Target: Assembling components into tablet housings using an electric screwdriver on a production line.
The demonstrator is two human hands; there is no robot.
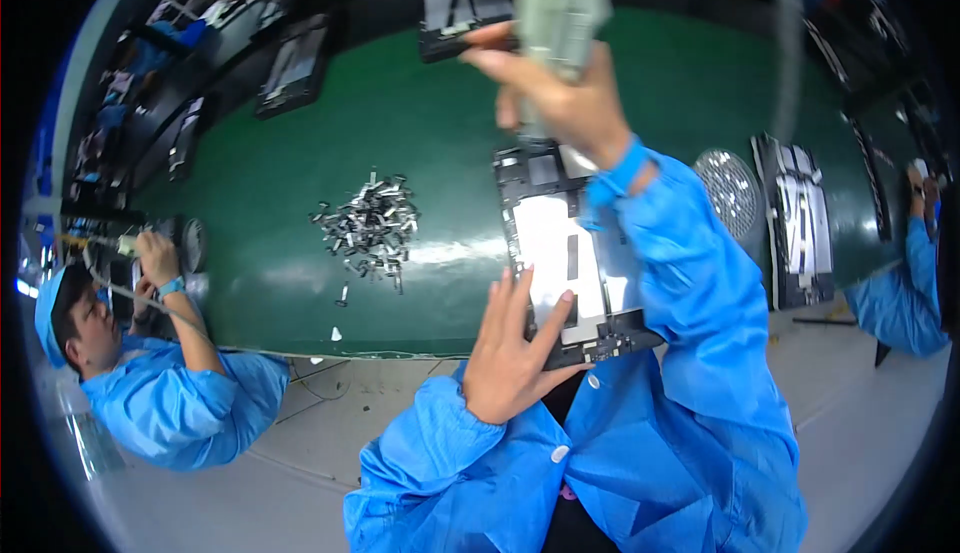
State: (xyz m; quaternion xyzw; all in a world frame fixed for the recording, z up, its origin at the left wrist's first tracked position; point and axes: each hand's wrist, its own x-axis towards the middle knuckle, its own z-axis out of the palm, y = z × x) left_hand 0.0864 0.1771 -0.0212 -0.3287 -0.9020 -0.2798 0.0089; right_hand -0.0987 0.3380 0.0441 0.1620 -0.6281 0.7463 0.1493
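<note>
Near device (545, 228) under spread left hand (510, 353), dish (748, 164) of silvery bits (725, 198); right hand (565, 108) tight round tool (560, 18)

No readable text, labels, numbers or signs in the head view. Pale handheld tool (562, 21) is blurred; detail on the open flat device (543, 238) is too small to resolve lettering.

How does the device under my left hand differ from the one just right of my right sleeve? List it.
The front device has the left hand on it; no hand touches the other device.
The right sleeve partly hides the front device; the other device shows whole.
Both are dark-framed and silvery inside.
</note>
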